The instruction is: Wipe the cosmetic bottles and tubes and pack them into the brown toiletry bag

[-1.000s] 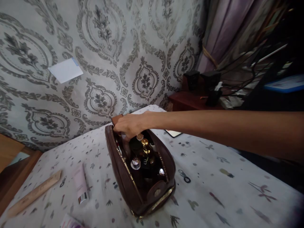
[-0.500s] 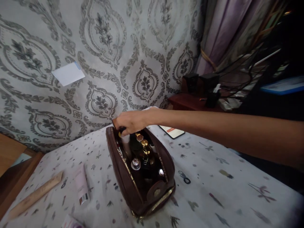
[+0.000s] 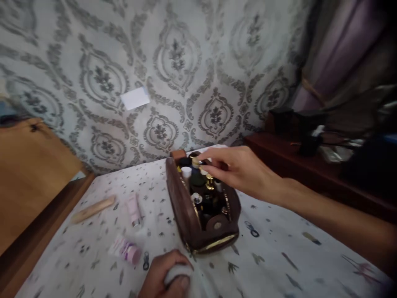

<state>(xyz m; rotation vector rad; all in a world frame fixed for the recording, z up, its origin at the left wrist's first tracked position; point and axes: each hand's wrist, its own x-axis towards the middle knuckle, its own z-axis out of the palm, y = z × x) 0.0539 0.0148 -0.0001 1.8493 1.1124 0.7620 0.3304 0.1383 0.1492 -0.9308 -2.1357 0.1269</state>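
A dark brown zip bag [image 3: 182,207] stands open on the patterned cloth, with several small bottles and cosmetics upright inside. Over its far end is my right hand [image 3: 238,169], thumb and forefinger brought close together around something small and pale among the bottle tops; blur hides what it is. Beside those fingertips a white-capped tube [image 3: 186,172] stands in the bag. At the bottom edge my left hand [image 3: 166,275] curls around a pale, rounded object [image 3: 179,272], mostly covered by the fingers. Left of the bag lies a small tube with a pink cap [image 3: 127,250].
A pink tube [image 3: 134,211] and a long beige tube [image 3: 93,209] lie on the cloth to the left. Behind is a patterned wall with a white card [image 3: 135,98]. A wooden board [image 3: 37,174] is at left, a dark red table [image 3: 279,161] at right.
My right hand has shifted back from the bag's far end, letting go of the white-capped tube. My left hand has come into view with a pale object. The view has swung left.
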